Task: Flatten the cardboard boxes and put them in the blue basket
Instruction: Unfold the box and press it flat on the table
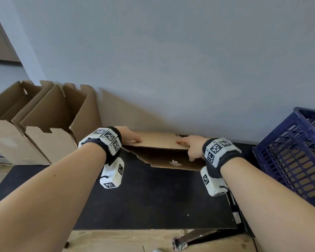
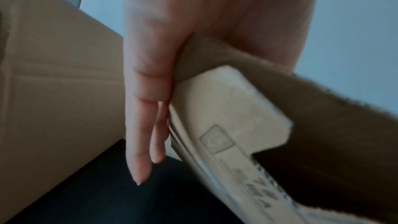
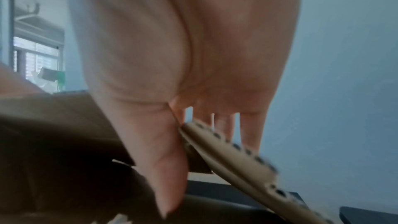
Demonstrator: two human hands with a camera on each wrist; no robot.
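Note:
A half-collapsed brown cardboard box (image 1: 158, 140) lies at the back of the black table (image 1: 153, 197), its top panel folded low over the bottom one. My left hand (image 1: 130, 136) lies on the top panel's left corner with straight fingers. In the left wrist view two fingers (image 2: 140, 134) hang past the box (image 2: 226, 117); the thumb is hidden. My right hand (image 1: 191, 148) pinches the panel's right front edge, fingers on top. In the right wrist view the thumb (image 3: 168, 168) presses the box edge (image 3: 232, 159) from below. The blue basket (image 1: 289, 160) stands at the right.
Two open upright cardboard boxes (image 1: 49, 115) stand at the left against the grey wall (image 1: 171, 70). The basket sits just off the table's right end. Wooden floor (image 1: 116, 240) shows below the table's near edge.

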